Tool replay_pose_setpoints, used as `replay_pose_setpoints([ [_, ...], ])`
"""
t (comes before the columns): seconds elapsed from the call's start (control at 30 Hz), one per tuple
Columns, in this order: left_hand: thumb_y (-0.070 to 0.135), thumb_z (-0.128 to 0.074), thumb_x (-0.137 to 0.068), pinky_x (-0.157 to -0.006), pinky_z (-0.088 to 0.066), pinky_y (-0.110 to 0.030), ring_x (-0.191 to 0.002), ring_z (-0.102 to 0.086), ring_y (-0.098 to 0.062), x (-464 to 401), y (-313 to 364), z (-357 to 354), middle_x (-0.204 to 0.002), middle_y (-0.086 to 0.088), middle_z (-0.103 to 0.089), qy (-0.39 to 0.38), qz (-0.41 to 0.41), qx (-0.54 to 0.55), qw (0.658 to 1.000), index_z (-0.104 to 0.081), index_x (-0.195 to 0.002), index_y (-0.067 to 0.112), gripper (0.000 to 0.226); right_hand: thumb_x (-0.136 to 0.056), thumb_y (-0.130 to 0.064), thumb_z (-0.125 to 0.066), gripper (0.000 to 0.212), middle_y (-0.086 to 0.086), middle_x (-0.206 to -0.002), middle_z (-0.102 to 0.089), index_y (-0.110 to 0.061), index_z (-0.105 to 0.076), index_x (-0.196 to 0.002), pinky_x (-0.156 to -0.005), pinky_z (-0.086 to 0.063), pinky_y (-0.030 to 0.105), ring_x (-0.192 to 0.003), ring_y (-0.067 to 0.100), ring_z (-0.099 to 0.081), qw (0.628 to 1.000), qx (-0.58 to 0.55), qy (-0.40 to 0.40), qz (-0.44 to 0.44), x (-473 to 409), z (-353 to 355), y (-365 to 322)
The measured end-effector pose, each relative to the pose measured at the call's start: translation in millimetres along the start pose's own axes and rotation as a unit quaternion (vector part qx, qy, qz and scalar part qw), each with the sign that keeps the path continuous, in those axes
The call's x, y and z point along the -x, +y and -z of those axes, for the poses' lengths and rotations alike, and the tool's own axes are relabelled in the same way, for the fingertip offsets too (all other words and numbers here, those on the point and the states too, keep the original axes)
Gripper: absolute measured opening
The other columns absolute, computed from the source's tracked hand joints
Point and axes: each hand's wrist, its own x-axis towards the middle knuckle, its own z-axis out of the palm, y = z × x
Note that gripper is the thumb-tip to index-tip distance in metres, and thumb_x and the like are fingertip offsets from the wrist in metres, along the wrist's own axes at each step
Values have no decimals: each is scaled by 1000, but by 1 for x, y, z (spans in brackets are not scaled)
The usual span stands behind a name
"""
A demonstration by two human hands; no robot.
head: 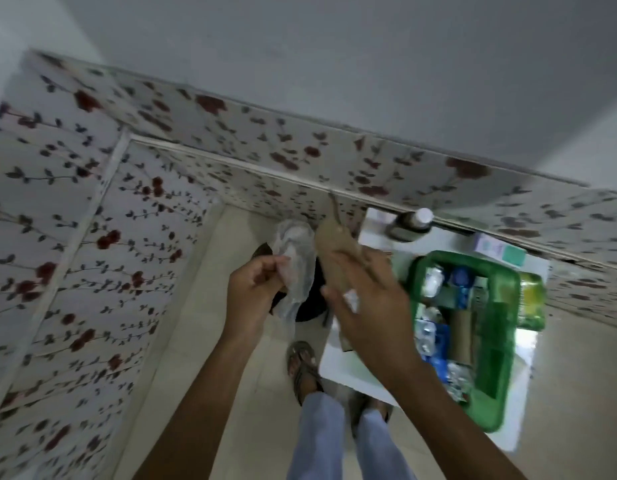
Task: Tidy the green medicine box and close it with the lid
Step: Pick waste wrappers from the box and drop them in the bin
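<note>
Pinching a crumpled clear plastic bag [295, 271], the left hand [255, 292] is hovering beside the right hand [365, 306], which is gripping brown paper [338, 258]; the green medicine box [487, 403] is sitting open, lidless, on the white table [345, 368] just right of both, near its right edge.

The green medicine box [497, 344] sits open on the white table [338, 368] — crowded with packets, no lid on.
</note>
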Motion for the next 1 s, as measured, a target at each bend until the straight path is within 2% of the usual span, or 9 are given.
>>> replay_pose_setpoints([
  [0.13, 2, -49, -86, -63, -54, -25, -72, -67, -18, -14, -19, 16, -78, -7, -71, -43, 99, 91, 990, -71, -83, 7, 23, -83, -24, -56, 37, 20, -118, -57, -7, -58, -116, -59, -53, 33, -80, 34, -65, 993, 22, -115, -2, -20, -86, -1],
  [0.27, 19, -46, -86, -68, -51, -32, -70, -66, -21, -50, -51, 33, -80, -7, -71, -60, 183, 144, 971, -68, -83, 11, 24, -77, -10, -49, 22, 16, -85, -66, -10, -68, -88, -40, -52, 31, -49, 30, -63, 993, 46, -108, -20, -33, -156, 29],
  [0.33, 24, -51, -83, -65, -52, -28, -72, -66, -23, -75, -82, 45, -84, -9, -70, -15, 232, 129, 964, -65, -94, 9, 23, -74, 3, -52, 22, 18, -82, -67, -7, -70, -81, -44, -49, 27, -52, 32, -63, 989, 49, -126, -58, -40, -193, 54],
  [0.43, 19, -45, -91, -60, -53, -25, -71, -63, -21, -103, -127, 54, -88, -9, -66, 39, 257, 109, 959, -60, -107, 4, 27, -80, 14, -46, 29, 20, -102, -65, -1, -69, -91, -65, -52, 31, -81, 34, -65, 965, 102, -199, -138, -50, -244, 104],
  [0.57, 17, -45, -91, -62, -52, -28, -73, -62, -24, -123, -171, 64, -89, -10, -65, 30, 266, 104, 958, -61, -96, 9, 19, -92, -2, -43, 25, 19, -114, -63, 0, -59, -111, -82, -52, 31, -100, 28, -62, 886, 219, -344, -220, -61, -299, 154],
  [0.67, 17, -45, -91, -67, -50, -32, -75, -62, -26, -127, -194, 70, -86, -10, -64, 16, 271, 89, 958, -61, -95, 9, 18, -93, -18, -48, 42, 19, -127, -52, 3, -41, -129, -90, -46, 35, -115, 34, -52, 830, 208, -458, -239, -59, -326, 167],
  [0.77, 17, -47, -90, -67, -48, -33, -75, -61, -25, -126, -200, 74, -85, -8, -64, 2, 273, 80, 959, -62, -92, 12, 16, -94, -15, -42, 30, 20, -116, -50, 1, -48, -119, -85, -45, 33, -105, 35, -51, 790, 163, -538, -247, -52, -332, 164],
  [0.83, 15, -47, -89, -67, -48, -33, -74, -62, -25, -125, -196, 74, -86, -8, -65, 4, 275, 73, 959, -62, -90, 13, 16, -96, -11, -35, 35, 21, -131, -47, 1, -46, -127, -98, -38, 34, -119, 35, -46, 783, 152, -543, -263, -47, -328, 159],
  [1.0, 10, -44, -89, -65, -51, -29, -73, -63, -22, -114, -164, 58, -90, -9, -66, -5, 256, 76, 964, -62, -93, 13, 18, -91, -6, -40, 38, 18, -138, -48, -6, -53, -127, -107, -35, 31, -128, 30, -44, 857, 58, -421, -291, -39, -273, 108],
])
